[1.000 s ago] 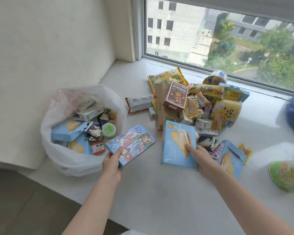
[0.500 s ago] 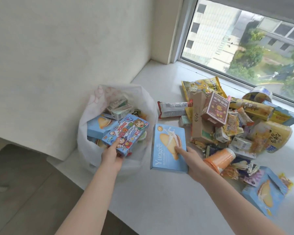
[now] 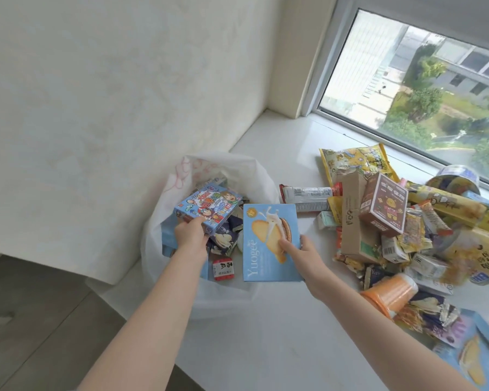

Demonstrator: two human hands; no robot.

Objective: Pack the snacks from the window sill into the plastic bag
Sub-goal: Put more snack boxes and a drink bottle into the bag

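Cartoon box (image 3: 208,206) is gripped by left hand (image 3: 190,232) over the bag (image 3: 254,176); blue biscuit box (image 3: 270,241) is pinched by right hand (image 3: 302,253) alongside.

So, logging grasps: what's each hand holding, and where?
Left hand grips the cartoon box by its near corner; right hand holds the blue Yuogee box by its right edge.
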